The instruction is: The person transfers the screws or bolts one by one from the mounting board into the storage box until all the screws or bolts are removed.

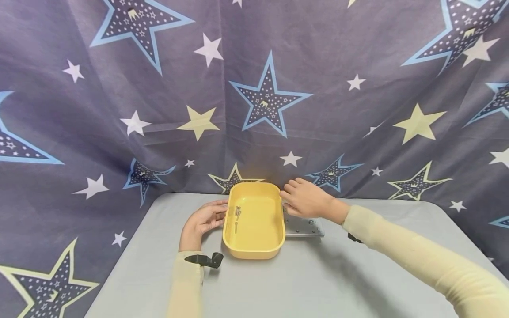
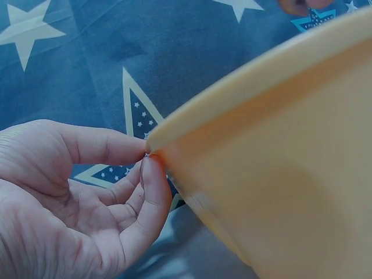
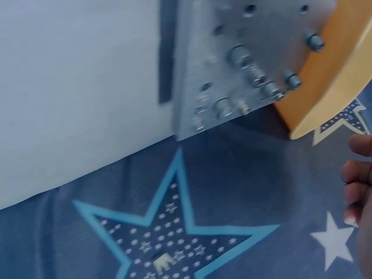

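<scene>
A yellow tray (image 1: 254,236) lies lengthwise on the table, with several small metal screws (image 1: 237,212) along its left inner side. My left hand (image 1: 207,216) is at the tray's left side, and in the left wrist view its thumb and a finger pinch the rim. To the right of the tray is a metal plate (image 1: 302,227) with holes and several bolts (image 3: 239,57) standing in it. My right hand (image 1: 306,198) is above the plate's far end, fingers curled, close to the tray's right rim. I cannot tell whether those fingers hold anything.
The pale grey table (image 1: 246,287) ends at a dark star-patterned cloth (image 1: 254,150), close behind the tray. A black strap piece (image 1: 204,259) is on the left wrist. The right forearm (image 1: 417,251) reaches in across the table's right side.
</scene>
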